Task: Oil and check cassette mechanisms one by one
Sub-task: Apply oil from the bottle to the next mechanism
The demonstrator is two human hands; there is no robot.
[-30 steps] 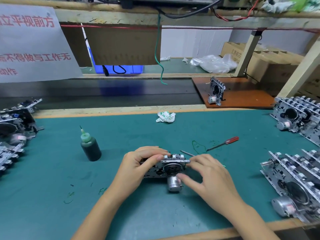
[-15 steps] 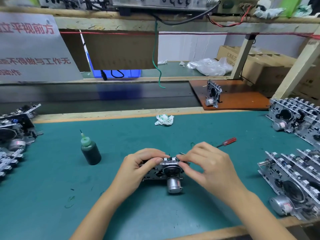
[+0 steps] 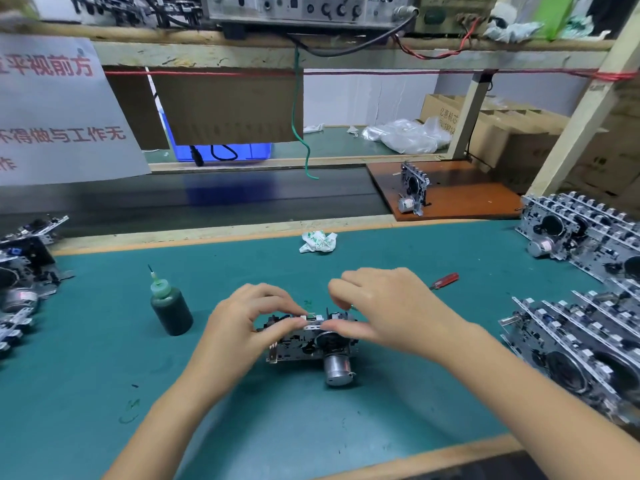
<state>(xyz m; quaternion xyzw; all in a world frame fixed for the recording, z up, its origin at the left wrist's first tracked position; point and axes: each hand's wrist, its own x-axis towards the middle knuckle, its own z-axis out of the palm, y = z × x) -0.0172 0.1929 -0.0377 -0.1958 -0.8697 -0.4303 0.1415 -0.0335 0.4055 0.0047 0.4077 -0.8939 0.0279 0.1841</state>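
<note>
A metal cassette mechanism [image 3: 304, 344] with a silver motor [image 3: 336, 370] stands on edge on the green mat [image 3: 104, 368] in the middle. My left hand [image 3: 242, 323] grips its left end, thumb and fingers curled over the top edge. My right hand [image 3: 384, 313] holds its right end, thumb on the front face and fingers curled over the top. A dark green oil bottle [image 3: 169, 306] with a needle tip stands upright to the left, apart from both hands.
Rows of cassette mechanisms [image 3: 581, 344] fill the right side, and more mechanisms [image 3: 20, 282] lie at the left edge. A red-handled screwdriver [image 3: 445, 280] lies behind my right hand. A crumpled wrapper [image 3: 318, 241] sits near the far edge. One mechanism [image 3: 412, 188] stands on a brown board.
My right hand has risen from the mechanism's front right side to its top edge, covering most of the screwdriver. My left hand keeps its grip.
</note>
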